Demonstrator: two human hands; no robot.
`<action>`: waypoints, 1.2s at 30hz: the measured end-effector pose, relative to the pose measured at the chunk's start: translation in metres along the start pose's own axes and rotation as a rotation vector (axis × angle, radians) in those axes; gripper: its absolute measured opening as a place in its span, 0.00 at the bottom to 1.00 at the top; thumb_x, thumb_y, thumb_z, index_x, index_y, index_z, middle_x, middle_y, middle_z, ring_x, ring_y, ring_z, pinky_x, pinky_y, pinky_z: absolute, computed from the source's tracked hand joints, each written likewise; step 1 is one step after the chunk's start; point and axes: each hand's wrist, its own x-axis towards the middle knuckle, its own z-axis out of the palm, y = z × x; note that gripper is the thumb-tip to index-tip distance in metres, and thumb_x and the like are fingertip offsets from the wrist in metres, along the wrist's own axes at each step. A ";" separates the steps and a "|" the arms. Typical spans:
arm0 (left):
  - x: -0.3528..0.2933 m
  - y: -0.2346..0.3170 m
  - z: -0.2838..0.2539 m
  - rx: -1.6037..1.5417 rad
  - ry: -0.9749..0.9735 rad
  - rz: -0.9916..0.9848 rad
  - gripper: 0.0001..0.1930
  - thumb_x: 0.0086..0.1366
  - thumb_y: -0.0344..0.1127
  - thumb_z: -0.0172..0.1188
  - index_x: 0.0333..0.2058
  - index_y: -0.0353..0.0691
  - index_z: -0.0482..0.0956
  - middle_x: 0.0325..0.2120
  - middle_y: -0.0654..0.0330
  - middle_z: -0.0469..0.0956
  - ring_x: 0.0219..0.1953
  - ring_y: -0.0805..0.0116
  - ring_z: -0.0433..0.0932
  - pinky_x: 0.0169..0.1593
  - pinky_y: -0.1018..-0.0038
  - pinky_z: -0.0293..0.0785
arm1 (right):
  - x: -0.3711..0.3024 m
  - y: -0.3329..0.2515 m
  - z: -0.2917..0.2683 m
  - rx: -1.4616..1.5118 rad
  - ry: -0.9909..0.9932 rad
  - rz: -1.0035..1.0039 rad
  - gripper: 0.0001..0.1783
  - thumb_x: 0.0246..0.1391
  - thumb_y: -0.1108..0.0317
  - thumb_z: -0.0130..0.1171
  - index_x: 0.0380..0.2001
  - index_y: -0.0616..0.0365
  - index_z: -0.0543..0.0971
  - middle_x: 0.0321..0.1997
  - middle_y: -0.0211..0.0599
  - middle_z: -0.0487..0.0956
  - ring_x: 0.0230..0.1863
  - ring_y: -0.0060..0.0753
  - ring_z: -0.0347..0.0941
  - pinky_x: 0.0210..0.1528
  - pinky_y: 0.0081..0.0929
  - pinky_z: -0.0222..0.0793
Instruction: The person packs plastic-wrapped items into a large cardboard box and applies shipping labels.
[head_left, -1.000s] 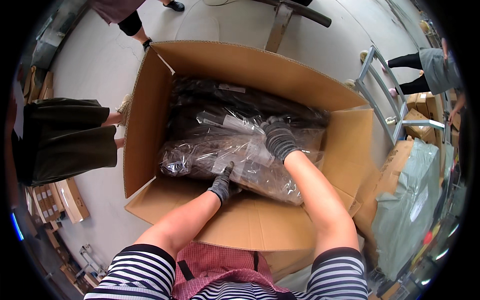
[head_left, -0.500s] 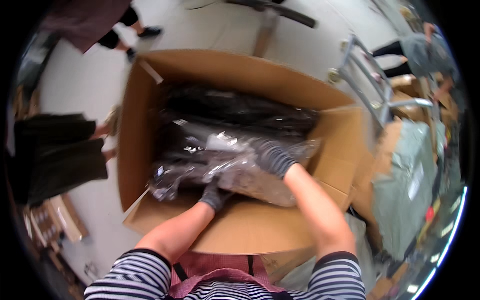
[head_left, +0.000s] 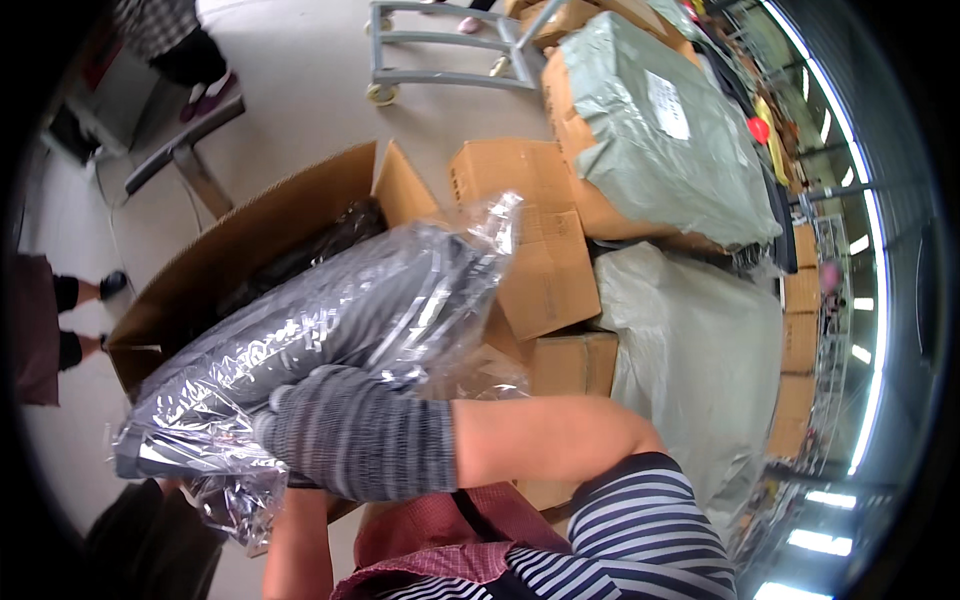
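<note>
A long dark grey bundle in a clear plastic bag (head_left: 290,325) slants above the open cardboard box (head_left: 205,250), its far right end over the box's side. What kind of thing is inside the bag I cannot make out. My right hand (head_left: 350,430), in a grey striped knit glove, crosses in front and is closed on the bundle's near side. Below it my left forearm (head_left: 298,545) rises toward the bag. My left hand is hidden behind the right glove and the bundle. Inside the box lies more dark plastic-wrapped stuff (head_left: 350,225).
Brown cartons (head_left: 545,260) stand right of the box. Beyond are a big carton under grey-green wrapping (head_left: 650,130) and a pale sheet-covered stack (head_left: 690,350). A grey metal trolley (head_left: 450,75) stands at the back. Other people's legs show at left.
The wrapped bundle has come up out of the box, with my right hand on its near side. My view has swung right, and my left hand has gone out of sight behind the right.
</note>
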 end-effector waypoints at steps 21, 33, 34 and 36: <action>-0.037 -0.030 0.119 2.103 -0.308 -0.175 0.39 0.51 0.52 0.65 0.58 0.39 0.63 0.56 0.47 0.65 0.58 0.47 0.64 0.60 0.59 0.61 | -0.264 0.226 -0.214 0.256 0.787 1.161 0.14 0.47 0.67 0.62 0.37 0.63 0.77 0.32 0.31 0.76 0.32 0.23 0.68 0.39 0.23 0.65; -0.037 -0.035 0.093 2.240 -0.154 -0.223 0.30 0.47 0.36 0.58 0.53 0.38 0.70 0.50 0.51 0.72 0.52 0.51 0.71 0.56 0.59 0.66 | -0.517 0.451 0.119 0.118 0.395 1.633 0.27 0.48 0.59 0.61 0.48 0.67 0.74 0.47 0.46 0.77 0.46 0.41 0.72 0.52 0.32 0.65; -0.032 -0.034 0.090 2.223 -0.174 -0.211 0.30 0.47 0.37 0.57 0.53 0.37 0.70 0.50 0.51 0.72 0.52 0.51 0.71 0.56 0.60 0.66 | -0.533 0.459 0.117 0.168 0.459 1.678 0.27 0.48 0.59 0.62 0.47 0.67 0.75 0.47 0.46 0.77 0.47 0.41 0.72 0.52 0.33 0.65; -0.033 -0.031 0.088 2.226 -0.165 -0.221 0.29 0.48 0.37 0.57 0.53 0.37 0.70 0.50 0.51 0.72 0.52 0.51 0.72 0.55 0.60 0.67 | -0.544 0.458 0.118 0.284 0.565 1.778 0.27 0.48 0.59 0.63 0.46 0.68 0.76 0.49 0.46 0.77 0.47 0.40 0.72 0.53 0.33 0.65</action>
